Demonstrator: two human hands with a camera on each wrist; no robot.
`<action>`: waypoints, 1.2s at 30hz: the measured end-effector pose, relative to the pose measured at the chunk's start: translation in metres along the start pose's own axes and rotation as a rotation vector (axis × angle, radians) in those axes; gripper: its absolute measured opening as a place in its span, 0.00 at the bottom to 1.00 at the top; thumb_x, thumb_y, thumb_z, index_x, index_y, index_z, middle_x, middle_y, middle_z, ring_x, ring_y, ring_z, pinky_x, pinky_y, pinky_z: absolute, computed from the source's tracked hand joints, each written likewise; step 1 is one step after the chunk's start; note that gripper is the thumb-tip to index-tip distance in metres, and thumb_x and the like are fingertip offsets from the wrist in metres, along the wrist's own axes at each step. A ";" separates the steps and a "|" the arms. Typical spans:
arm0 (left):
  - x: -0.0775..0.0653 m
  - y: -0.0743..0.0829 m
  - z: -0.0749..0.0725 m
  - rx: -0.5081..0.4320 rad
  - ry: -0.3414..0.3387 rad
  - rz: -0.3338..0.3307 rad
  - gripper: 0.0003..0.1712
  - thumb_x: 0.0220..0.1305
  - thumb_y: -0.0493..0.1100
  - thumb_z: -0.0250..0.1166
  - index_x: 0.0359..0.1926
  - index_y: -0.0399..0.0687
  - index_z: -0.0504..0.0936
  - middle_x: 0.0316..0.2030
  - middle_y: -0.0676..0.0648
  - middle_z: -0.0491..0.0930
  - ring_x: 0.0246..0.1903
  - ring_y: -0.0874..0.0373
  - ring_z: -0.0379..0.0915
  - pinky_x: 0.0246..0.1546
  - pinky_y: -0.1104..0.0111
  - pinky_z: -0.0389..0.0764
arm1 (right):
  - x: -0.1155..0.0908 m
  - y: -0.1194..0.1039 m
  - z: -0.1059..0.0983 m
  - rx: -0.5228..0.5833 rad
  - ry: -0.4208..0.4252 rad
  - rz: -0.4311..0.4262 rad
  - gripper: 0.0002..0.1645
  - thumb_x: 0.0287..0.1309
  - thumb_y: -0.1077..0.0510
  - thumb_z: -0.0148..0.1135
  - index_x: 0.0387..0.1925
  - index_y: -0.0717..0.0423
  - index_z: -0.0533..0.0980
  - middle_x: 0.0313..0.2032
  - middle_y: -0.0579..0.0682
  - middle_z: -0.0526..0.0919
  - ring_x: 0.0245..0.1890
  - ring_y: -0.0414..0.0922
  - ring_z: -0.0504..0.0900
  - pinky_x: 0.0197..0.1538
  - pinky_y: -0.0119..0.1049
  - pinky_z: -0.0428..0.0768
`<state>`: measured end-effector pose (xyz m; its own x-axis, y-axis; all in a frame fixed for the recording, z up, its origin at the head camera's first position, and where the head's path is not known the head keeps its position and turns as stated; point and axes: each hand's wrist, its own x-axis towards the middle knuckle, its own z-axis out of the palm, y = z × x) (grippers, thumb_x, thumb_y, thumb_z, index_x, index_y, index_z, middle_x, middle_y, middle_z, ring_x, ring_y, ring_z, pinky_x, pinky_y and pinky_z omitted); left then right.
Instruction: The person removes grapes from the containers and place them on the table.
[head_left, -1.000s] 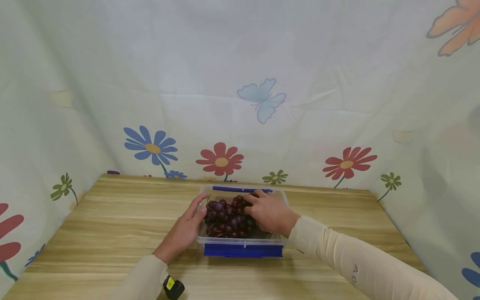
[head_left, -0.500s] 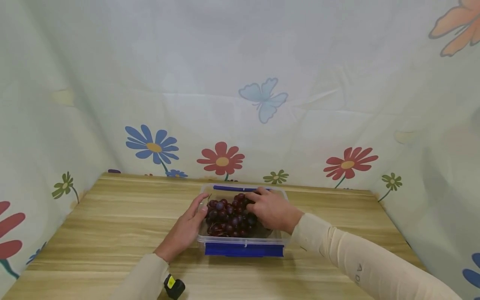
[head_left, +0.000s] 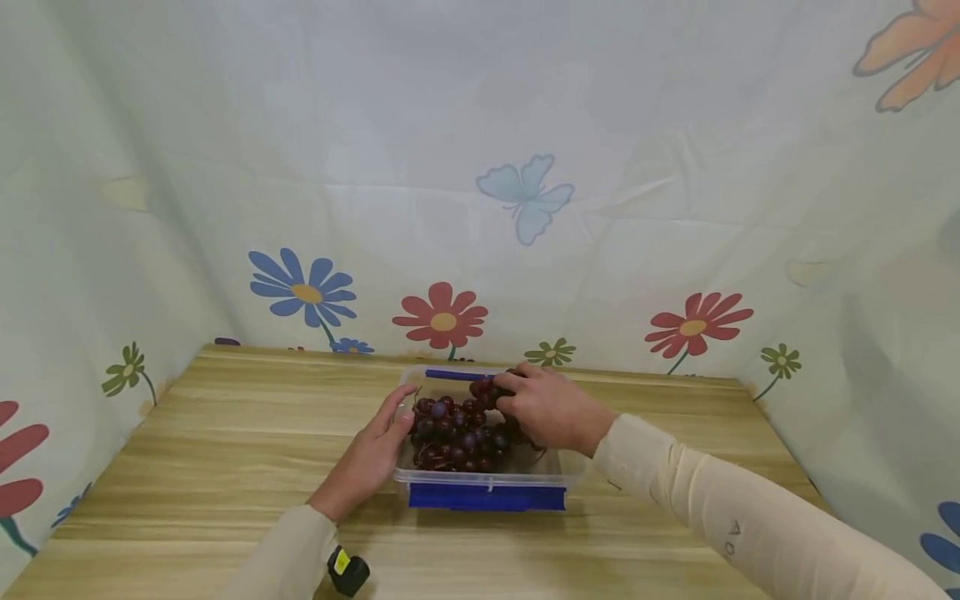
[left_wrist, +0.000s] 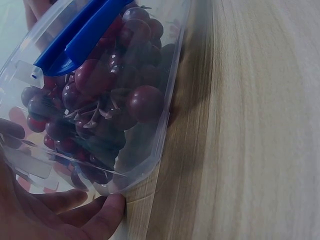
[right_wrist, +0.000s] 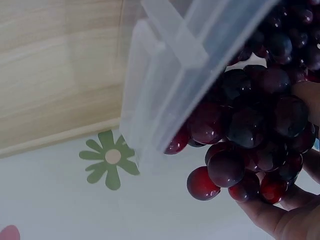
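A clear plastic food container (head_left: 480, 479) with blue latches stands on the table, holding a bunch of dark red grapes (head_left: 453, 437). My left hand (head_left: 363, 462) holds the container's left wall, the thumb up at the rim. In the left wrist view its fingertips (left_wrist: 112, 205) lie against the bottom corner of the container. Inside the right part of the container, my right hand (head_left: 555, 408) grips another bunch of grapes (right_wrist: 250, 125). In the right wrist view this bunch rises beside the rim, with fingers under it. Part of it is hidden behind my hand in the head view.
The wood-grain table (head_left: 247, 433) extends around the container on both sides. A white curtain (head_left: 360, 208) printed with flowers and butterflies hangs behind the table and along its sides. A black wrist device (head_left: 348, 573) with a yellow mark sits by my left sleeve.
My right hand has risen and moved slightly right, lifting a bunch of grapes with it; a gap now shows between that bunch and the other. The left hand stays at the container.
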<state>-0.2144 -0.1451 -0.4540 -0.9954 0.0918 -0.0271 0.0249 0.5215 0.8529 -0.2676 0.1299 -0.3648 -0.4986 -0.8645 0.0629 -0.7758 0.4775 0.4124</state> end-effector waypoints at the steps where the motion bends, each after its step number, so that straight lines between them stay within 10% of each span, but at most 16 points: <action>1: 0.000 0.000 0.000 0.001 -0.001 -0.001 0.32 0.82 0.67 0.35 0.81 0.72 0.53 0.81 0.41 0.57 0.80 0.36 0.53 0.76 0.34 0.56 | 0.000 0.001 -0.002 -0.003 -0.003 0.000 0.09 0.64 0.60 0.70 0.45 0.47 0.87 0.61 0.50 0.83 0.53 0.51 0.83 0.51 0.43 0.89; 36: 0.001 0.000 -0.001 -0.024 -0.014 0.013 0.32 0.83 0.67 0.35 0.81 0.71 0.53 0.82 0.42 0.55 0.81 0.38 0.50 0.78 0.37 0.54 | -0.017 0.030 -0.052 -0.029 -0.002 -0.026 0.12 0.56 0.59 0.78 0.43 0.48 0.88 0.59 0.52 0.85 0.53 0.53 0.84 0.52 0.43 0.88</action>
<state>-0.2151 -0.1457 -0.4540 -0.9936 0.1102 -0.0231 0.0352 0.4995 0.8656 -0.2619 0.1508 -0.3058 -0.4793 -0.8762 0.0499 -0.7769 0.4501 0.4403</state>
